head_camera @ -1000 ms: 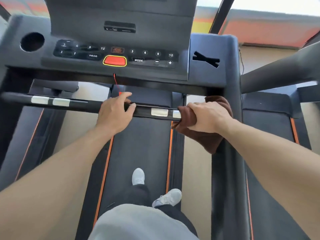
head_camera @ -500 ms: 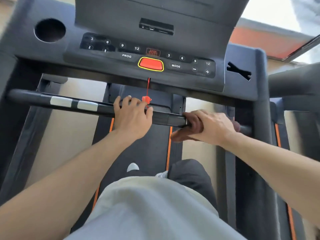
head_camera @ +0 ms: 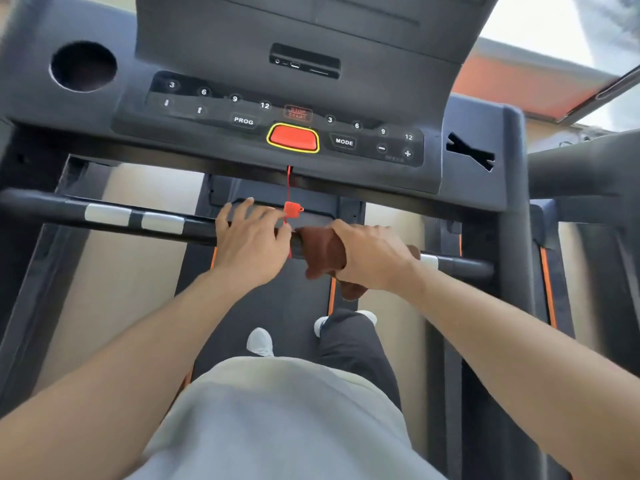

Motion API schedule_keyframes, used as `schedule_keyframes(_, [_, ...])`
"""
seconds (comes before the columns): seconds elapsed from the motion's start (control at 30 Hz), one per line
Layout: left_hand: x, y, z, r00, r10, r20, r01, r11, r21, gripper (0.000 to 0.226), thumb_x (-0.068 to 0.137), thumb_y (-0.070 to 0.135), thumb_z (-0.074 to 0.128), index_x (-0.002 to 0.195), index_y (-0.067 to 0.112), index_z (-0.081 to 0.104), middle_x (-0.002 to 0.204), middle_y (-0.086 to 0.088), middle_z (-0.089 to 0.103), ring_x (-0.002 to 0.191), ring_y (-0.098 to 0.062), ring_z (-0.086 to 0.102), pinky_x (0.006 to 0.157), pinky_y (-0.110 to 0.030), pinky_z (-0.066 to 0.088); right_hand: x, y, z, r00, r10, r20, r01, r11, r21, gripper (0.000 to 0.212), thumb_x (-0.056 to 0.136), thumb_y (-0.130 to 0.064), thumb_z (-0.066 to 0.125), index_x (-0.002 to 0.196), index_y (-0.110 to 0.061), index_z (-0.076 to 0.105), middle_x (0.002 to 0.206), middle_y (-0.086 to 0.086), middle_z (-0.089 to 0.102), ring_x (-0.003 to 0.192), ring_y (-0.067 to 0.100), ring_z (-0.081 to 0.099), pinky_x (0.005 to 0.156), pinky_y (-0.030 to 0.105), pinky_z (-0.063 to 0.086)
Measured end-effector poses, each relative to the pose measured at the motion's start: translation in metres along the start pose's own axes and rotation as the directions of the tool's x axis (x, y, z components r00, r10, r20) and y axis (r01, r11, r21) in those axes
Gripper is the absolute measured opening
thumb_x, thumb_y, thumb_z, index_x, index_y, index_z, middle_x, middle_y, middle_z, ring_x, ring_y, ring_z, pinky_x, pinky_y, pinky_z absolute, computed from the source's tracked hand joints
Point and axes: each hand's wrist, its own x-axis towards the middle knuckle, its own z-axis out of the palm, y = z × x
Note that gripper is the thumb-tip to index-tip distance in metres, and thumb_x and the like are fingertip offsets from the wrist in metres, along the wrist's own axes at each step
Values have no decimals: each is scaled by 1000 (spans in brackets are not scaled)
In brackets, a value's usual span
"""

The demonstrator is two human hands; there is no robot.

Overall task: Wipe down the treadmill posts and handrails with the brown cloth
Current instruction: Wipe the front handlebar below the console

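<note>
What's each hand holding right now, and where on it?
Right hand grips the brown cloth wrapped over the front handrail, near mid-bar. Left hand rests on the rail, fingers straight, holding nothing.

The handrail (head_camera: 156,221) runs across in front of the person, below and nearer than the console (head_camera: 277,126). On it the left hand (head_camera: 251,244) rests at the middle, and just to its right the right hand (head_camera: 372,256) grips the cloth (head_camera: 320,252) wrapped over the bar. A safety clip (head_camera: 291,210) hangs from the console just behind the hands, and the belt (head_camera: 273,306) lies below with both shoes (head_camera: 260,342) on it
</note>
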Motion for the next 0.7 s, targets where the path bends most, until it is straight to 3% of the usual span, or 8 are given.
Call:
schedule_keyframes(0.17, [1,0,1,1000,-3,11,3,1000,-18,42,107,43,31,139,34,57,154,10,46,153,-17,18,124,-43,0,-65,108,-15,926,293,238,-281,956,-83,38,74,-43,70,105,-32,51,83,-13,67,74,17,68,75,42,61])
schedule_keyframes(0.27, [-1,1,3,1000,14,-15,-14,1000,6,44,107,42,29,137,34,59,154,8,47,153,-20,20,124,-46,3,-73,125,-15,907,336,253,-309,941,-139,37,75,-41,74,103,-30,52,80,-11,66,72,16,68,74,42,61])
schedule_keyframes(0.37, [-2,-1,2,999,36,7,-36,999,14,44,108,42,26,139,35,57,157,9,43,154,-20,16,123,-47,2,-67,101,-11,948,279,150,-265,958,-108,42,74,-59,71,101,-32,53,81,-12,65,73,19,68,74,38,59])
schedule_keyframes(0.47, [-1,0,1,999,34,13,-33,999,-14,43,108,39,26,140,36,55,159,10,40,155,-19,13,123,-46,1,-35,36,-3,994,94,-61,-92,995,38,51,76,-63,70,111,-30,53,101,-8,70,88,25,71,71,34,47])
schedule_keyframes(0.53, [0,2,-1,1000,24,8,-24,1000,-20,43,107,33,28,142,34,53,158,10,41,155,-19,13,124,-45,1,-3,-23,8,978,-39,-207,56,996,76,59,74,-60,72,120,-26,55,104,-6,71,91,27,72,70,36,46])
schedule_keyframes(0.6, [0,1,-3,1000,9,16,-9,999,-33,45,105,25,30,145,29,50,159,8,41,156,-18,12,125,-45,1,21,-60,15,955,-65,-290,93,992,83,67,73,-62,74,125,-22,58,100,-3,72,85,27,73,64,35,45])
schedule_keyframes(0.7, [0,0,-4,1000,0,22,2,998,-59,44,105,25,31,146,29,48,160,7,40,156,-17,10,126,-44,-2,22,-49,19,949,-84,-305,95,995,21,57,75,-56,75,116,-22,55,97,-5,69,81,28,72,61,35,44])
